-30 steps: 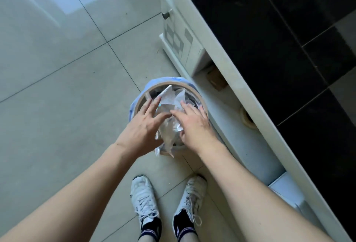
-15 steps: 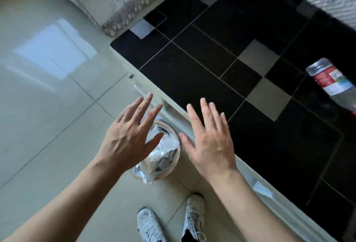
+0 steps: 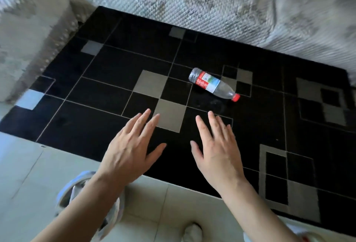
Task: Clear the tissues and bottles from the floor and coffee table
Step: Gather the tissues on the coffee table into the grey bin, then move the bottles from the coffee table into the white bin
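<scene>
A clear plastic bottle (image 3: 213,83) with a red label and red cap lies on its side on the black coffee table (image 3: 107,91), cap pointing right. My left hand (image 3: 131,151) and my right hand (image 3: 215,149) hover side by side over the table's near part, palms down, fingers straight and spread, holding nothing. The bottle lies beyond my right hand's fingertips, apart from them. A bin (image 3: 65,195) with a blue-white liner and crumpled tissue inside stands on the floor, partly hidden under my left forearm.
A sofa with a textured light cover (image 3: 212,5) runs along the table's far side and wraps round on the left. Pale floor tiles (image 3: 23,166) lie on the near side. My shoe (image 3: 192,232) shows at the bottom edge.
The view has swung up from the bin to the table top. Both hands have left the bin and moved forward over the table, open. The bottle is now fully in view.
</scene>
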